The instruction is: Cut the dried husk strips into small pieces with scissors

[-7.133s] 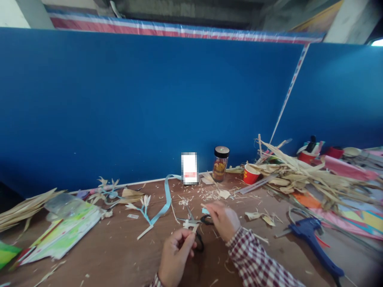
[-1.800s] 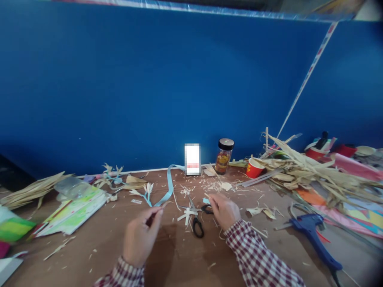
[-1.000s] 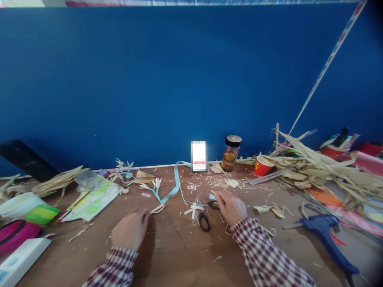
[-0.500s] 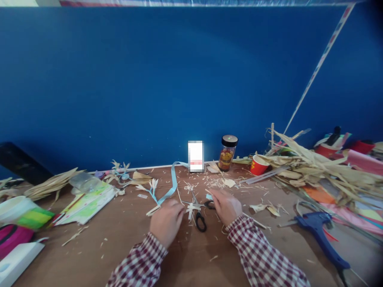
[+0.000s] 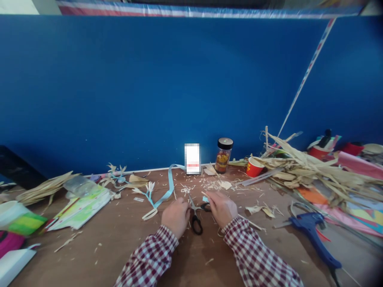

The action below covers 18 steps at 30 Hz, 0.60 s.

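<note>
My left hand [image 5: 176, 217] is closed, fingers curled down beside the scissors [image 5: 196, 224]; what it holds, if anything, is hidden. The scissors lie with blades apart and black handles between my hands. My right hand [image 5: 222, 209] is closed on a thin pale stick, whose tip pokes out past the fingers. A small light-blue piece [image 5: 205, 199] shows by those fingertips. Left of my left hand lies a white paper-like flower [image 5: 150, 187] with a blue-wrapped stem, and a light-blue ribbon [image 5: 170, 181] curves away behind it.
A blue glue gun [image 5: 314, 235] lies at the right, below a heap of dried husks [image 5: 314, 167]. A lidded jar [image 5: 224, 157] and a red paper cup [image 5: 254, 167] stand at the back. Scraps litter the brown table [image 5: 119, 247]. A painted sheet [image 5: 80, 209] lies at the left.
My left hand has moved right, up against the scissors. The pale star-shaped strips beside the scissors no longer show. My right hand keeps its place by the scissors; the view has shifted slightly.
</note>
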Available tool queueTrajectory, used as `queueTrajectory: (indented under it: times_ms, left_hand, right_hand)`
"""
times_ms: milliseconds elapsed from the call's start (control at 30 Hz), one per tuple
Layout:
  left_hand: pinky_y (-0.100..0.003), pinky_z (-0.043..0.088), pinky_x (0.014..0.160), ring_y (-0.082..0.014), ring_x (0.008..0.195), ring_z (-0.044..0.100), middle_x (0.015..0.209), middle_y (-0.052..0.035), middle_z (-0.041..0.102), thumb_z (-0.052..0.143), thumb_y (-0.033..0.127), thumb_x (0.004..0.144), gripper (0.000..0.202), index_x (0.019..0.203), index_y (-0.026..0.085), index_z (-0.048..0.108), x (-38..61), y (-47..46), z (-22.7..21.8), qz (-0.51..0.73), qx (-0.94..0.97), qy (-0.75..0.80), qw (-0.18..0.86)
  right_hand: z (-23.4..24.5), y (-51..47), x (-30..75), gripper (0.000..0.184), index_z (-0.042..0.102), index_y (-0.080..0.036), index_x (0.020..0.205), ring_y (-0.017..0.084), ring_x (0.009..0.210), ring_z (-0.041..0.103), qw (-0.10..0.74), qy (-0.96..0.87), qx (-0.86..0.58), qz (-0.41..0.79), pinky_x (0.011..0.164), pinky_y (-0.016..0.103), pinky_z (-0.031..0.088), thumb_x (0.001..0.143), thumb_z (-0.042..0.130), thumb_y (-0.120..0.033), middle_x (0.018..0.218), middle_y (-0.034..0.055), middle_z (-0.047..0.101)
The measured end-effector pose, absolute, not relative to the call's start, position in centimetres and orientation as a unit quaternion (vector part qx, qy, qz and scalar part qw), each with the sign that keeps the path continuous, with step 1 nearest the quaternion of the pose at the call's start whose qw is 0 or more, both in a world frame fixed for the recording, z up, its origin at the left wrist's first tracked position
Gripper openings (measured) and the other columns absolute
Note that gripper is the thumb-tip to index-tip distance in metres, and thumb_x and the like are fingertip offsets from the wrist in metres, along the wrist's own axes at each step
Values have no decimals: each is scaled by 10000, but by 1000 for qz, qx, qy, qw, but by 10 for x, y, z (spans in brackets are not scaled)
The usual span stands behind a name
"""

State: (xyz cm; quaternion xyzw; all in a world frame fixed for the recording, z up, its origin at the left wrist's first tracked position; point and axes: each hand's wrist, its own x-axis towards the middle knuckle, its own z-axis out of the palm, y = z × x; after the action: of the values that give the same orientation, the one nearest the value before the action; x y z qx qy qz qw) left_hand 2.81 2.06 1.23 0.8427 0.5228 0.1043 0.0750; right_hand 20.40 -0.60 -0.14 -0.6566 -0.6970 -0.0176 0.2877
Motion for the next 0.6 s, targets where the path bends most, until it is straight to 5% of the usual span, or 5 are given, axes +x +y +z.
queueTrajectory:
  times_ms: [167, 333, 600]
  left_hand:
    - [-242, 425, 562, -133, 602, 550, 705, -40, 626, 501, 292, 737, 195, 794, 161, 633, 21, 23, 7, 293, 697, 538, 372]
    - [-151, 286, 357, -28, 388, 391, 696, -15, 618, 624, 306, 640, 223, 786, 138, 596, 23, 14, 5, 391, 420, 487, 658]
    - [-139, 251, 355, -17, 379, 361, 590, 13, 575, 670, 336, 598, 271, 754, 123, 605, 30, -1, -6, 429, 381, 467, 672]
  right_hand:
    - [4, -9, 199, 277, 581, -250, 1042, 171, 818, 585, 300, -699, -649, -13, 718, 248, 428, 849, 389, -198, 897, 50, 642]
    - [11, -10, 199, 280, 559, -252, 1069, 158, 842, 594, 320, -718, -618, 3, 743, 241, 426, 869, 365, -229, 947, 44, 654]
    - [40, -28, 187, 239, 474, -216, 1076, 146, 643, 609, 318, -745, -560, 174, 603, 209, 421, 862, 392, -282, 700, -15, 666]
